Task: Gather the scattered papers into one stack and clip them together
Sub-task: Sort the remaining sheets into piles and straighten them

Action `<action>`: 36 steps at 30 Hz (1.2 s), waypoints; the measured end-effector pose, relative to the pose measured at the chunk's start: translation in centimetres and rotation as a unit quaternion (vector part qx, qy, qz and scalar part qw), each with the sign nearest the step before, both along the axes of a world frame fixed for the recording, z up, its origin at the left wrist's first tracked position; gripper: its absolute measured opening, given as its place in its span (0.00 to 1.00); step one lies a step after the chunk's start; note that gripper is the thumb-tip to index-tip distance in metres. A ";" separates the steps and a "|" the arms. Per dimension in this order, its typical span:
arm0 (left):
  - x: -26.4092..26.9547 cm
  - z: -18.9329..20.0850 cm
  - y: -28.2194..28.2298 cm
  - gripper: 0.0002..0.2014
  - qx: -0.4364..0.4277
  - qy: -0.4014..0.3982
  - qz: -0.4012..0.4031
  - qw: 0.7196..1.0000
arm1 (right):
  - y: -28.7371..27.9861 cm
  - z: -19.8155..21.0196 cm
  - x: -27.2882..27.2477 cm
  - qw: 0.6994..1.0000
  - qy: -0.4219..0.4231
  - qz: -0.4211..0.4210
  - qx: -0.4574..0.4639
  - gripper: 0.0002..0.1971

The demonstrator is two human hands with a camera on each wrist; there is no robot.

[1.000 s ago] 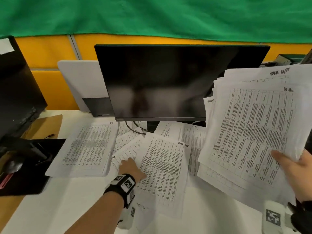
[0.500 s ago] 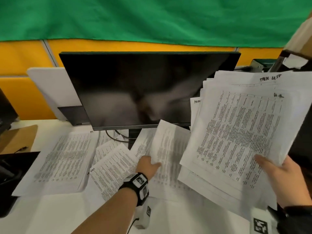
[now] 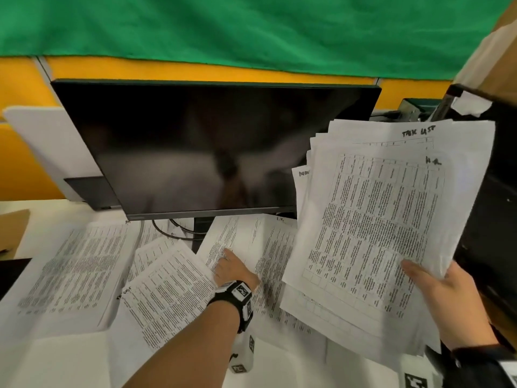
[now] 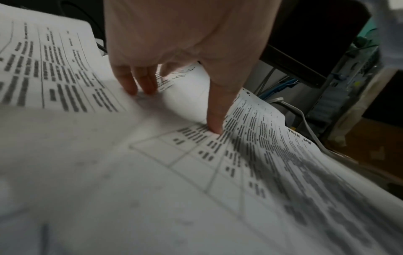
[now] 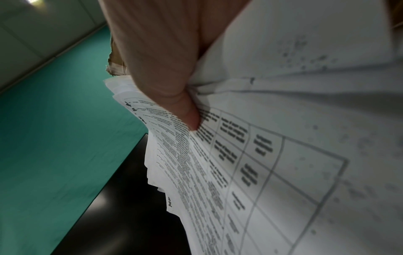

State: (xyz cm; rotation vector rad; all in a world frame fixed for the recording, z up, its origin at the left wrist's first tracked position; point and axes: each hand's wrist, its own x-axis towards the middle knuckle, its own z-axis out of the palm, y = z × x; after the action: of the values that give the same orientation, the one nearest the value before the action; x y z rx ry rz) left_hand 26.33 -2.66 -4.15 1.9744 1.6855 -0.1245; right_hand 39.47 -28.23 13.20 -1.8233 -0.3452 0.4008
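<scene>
My right hand [image 3: 419, 278] holds a fanned stack of printed papers [image 3: 377, 219] upright at the right, in front of the monitor's right edge. In the right wrist view its thumb [image 5: 187, 117] presses on the top sheet of that stack [image 5: 261, 163]; the fingers are hidden behind. My left hand [image 3: 232, 266] reaches onto a loose sheet [image 3: 260, 242] lying below the monitor. Its thumb [image 4: 214, 124] presses on top and its fingers [image 4: 135, 84] meet the bowed paper's edge, pinching it. More sheets [image 3: 167, 289] and a thicker pile [image 3: 75, 270] lie to the left. No clip is in view.
A black monitor [image 3: 209, 152] stands at the back, with its stand and cables [image 3: 173, 231] among the papers. A dark computer case [image 3: 492, 219] is close on the right. A white board [image 3: 42, 141] leans behind the monitor, and brown cardboard [image 3: 14, 228] lies at far left.
My left hand moved right from the middle sheets, lifted one sheet, and now holds it low near the monitor stand. The right hand kept its stack raised; my view turned right.
</scene>
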 end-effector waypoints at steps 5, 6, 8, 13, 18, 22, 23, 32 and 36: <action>-0.3 -0.5 0.7 0.45 -0.072 -0.098 0.026 0.992 | -0.3 0.2 -0.1 1.000 -0.011 0.003 -0.005 0.17; -0.5 -0.6 0.7 0.38 -0.065 -0.118 0.022 0.991 | -0.4 0.2 -0.2 1.000 -0.021 0.002 -0.006 0.17; -1.0 -0.4 0.5 0.23 -0.049 -0.139 -0.005 0.989 | -0.7 0.4 -0.4 0.999 -0.036 -0.004 -0.005 0.17; -1.7 0.9 -1.3 0.10 -0.036 -0.269 -0.036 0.962 | -1.2 0.8 -0.2 0.997 -0.060 -0.045 -0.017 0.19; -1.9 4.8 -2.0 0.14 -0.026 -0.327 -0.115 0.938 | -1.2 1.1 -0.1 0.991 -0.094 -0.082 -0.048 0.19; -3.9 10.7 -0.6 0.15 0.053 -0.324 -0.141 0.934 | -1.0 1.2 -0.7 0.989 -0.099 -0.091 -0.054 0.18; -4.7 12.2 -0.1 0.15 0.064 -0.334 -0.139 0.930 | -1.0 1.3 -0.9 0.989 -0.098 -0.093 -0.055 0.18; -12.8 20.5 3.0 0.13 0.048 -0.540 -0.032 0.840 | -0.1 1.1 -4.1 0.996 -0.075 -0.044 -0.010 0.20; -14.2 19.0 2.9 0.13 -0.074 -0.541 -0.023 0.838 | 0.9 1.1 -6.2 0.999 -0.015 0.030 0.013 0.17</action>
State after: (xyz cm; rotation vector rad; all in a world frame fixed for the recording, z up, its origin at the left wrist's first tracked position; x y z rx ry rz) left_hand 12.17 0.27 14.88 1.4576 0.8254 0.7018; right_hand 33.22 -27.34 14.28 -1.7985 -0.4249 0.4095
